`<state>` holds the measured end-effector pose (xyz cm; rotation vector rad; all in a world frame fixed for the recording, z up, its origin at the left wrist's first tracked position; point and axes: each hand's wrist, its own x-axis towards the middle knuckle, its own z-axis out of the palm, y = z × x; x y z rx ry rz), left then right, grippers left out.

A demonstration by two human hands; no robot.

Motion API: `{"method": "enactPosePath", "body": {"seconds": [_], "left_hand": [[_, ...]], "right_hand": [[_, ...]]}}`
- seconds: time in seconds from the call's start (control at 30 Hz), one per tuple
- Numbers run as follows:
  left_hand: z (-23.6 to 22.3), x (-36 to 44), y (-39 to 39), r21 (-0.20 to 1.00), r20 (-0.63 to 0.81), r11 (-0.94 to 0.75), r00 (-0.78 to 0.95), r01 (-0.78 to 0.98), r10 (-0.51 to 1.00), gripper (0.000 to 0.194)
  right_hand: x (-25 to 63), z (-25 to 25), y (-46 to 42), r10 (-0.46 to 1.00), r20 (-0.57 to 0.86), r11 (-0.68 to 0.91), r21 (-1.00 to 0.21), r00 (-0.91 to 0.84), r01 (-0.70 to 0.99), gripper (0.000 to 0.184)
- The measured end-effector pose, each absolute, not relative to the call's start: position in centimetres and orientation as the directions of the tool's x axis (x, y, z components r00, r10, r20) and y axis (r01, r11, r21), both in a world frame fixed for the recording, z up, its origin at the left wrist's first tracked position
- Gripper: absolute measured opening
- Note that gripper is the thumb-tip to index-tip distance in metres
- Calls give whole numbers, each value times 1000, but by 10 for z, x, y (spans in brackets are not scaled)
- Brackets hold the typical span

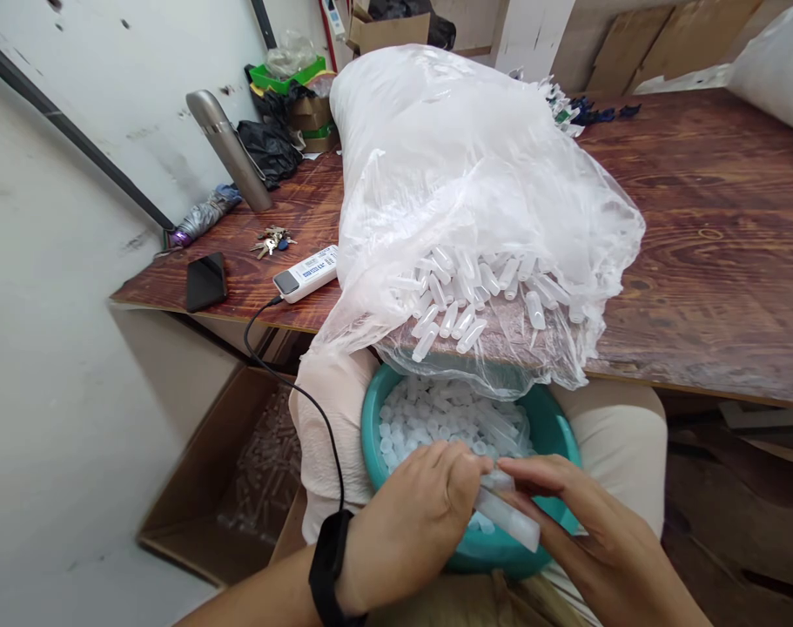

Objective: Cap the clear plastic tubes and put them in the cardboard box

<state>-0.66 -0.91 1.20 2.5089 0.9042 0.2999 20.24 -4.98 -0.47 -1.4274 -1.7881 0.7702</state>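
My left hand (419,505), with a black band on its wrist, is closed around a translucent white plastic tube (508,520) that sticks out toward the lower right. My right hand (592,514) has its thumb and fingers pinched at a second translucent plastic piece (499,480) just above that tube. The fingers partly cover both pieces. Both hands are over a teal basin (373,418) between my legs, filled with many small white translucent plastic pieces (435,418).
An open clear plastic bag (448,157) on the wooden table (709,244) spills similar pieces toward the basin. On the left are a phone (206,281), keys (273,241), a white device with a black cable (308,274) and a flask (230,150). A cardboard box (193,488) with tubes stands below.
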Motion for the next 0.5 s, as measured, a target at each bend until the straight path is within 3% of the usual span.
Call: {"method": "enactPosePath", "body": {"seconds": [0.1, 0.37, 0.5], "left_hand": [[9, -6, -11, 455, 59, -705, 771, 544, 634, 27], [7, -2, -8, 453, 29, -683, 756, 573, 654, 25], [5, -2, -7, 497, 34, -679, 770, 540, 637, 26]], "right_hand": [[205, -9, -51, 992, 58, 111, -811, -110, 575, 29], [207, -2, -48, 960, -82, 61, -874, -269, 483, 28], [209, -7, -49, 970, -68, 73, -832, -232, 550, 24]]}}
